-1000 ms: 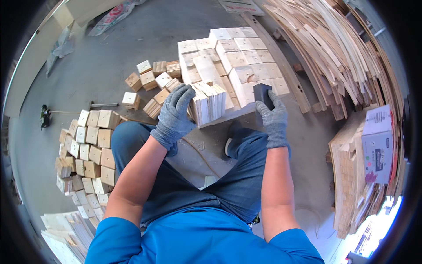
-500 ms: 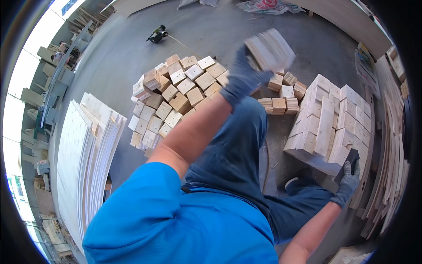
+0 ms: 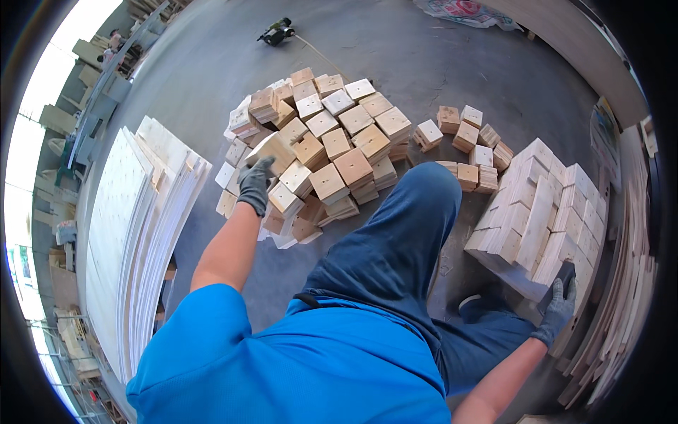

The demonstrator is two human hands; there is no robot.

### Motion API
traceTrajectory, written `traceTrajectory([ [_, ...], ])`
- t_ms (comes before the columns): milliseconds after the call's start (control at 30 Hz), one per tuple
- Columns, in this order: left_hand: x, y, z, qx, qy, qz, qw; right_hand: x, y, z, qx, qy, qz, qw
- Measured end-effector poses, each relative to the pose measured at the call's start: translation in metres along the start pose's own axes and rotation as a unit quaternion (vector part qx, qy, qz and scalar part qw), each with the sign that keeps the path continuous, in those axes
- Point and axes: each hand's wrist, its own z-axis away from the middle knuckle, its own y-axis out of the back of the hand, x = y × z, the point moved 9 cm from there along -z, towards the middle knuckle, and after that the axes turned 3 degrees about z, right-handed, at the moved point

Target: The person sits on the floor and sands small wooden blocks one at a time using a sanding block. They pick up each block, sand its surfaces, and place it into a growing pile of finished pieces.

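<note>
In its grey glove, my left hand (image 3: 255, 188) grips a bundle of square plywood pieces (image 3: 272, 150) at the left side of a large pile. The bundle sits tilted on the pile, and I see my thumb along its near edge. Around it the pile's square wood blocks (image 3: 336, 143) lie in uneven layers, many with small holes in their tops. My right hand (image 3: 558, 311), gloved too, is wrapped round a flat black object (image 3: 563, 274) whose kind I cannot make out. It is beside the near right corner of a neat stack of wood blocks (image 3: 514, 216).
Tall plywood sheets (image 3: 116, 240) lean on the left. A smaller group of blocks (image 3: 466, 136) lies beyond my raised knee (image 3: 431, 187). Long thin wood strips (image 3: 621, 283) line the right side. A dark green power tool (image 3: 276, 32) with a cord rests on the far floor.
My left hand has swung from the upper middle to the left side of the pile, carrying the bundle down onto it. My right hand stays by the neat stack with the black object.
</note>
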Motion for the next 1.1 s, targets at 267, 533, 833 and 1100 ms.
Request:
traceTrajectory([
  [267,0.001,0.092,-0.081,0.120,-0.059,-0.058,0.989,0.003,-0.007,-0.001,-0.025,-0.022,0.041,0.999],
  [533,0.040,0.087,-0.134,0.144,-0.071,-0.213,0.964,0.003,-0.008,0.001,-0.038,-0.068,0.058,0.995],
  [833,-0.014,0.091,-0.131,0.091,-0.076,-0.255,0.960,0.000,-0.008,-0.002,-0.022,-0.044,0.133,0.990],
  [1100,-0.097,0.109,-0.054,0.051,-0.065,-0.362,0.928,0.007,-0.012,0.001,-0.051,-0.044,0.063,0.996],
])
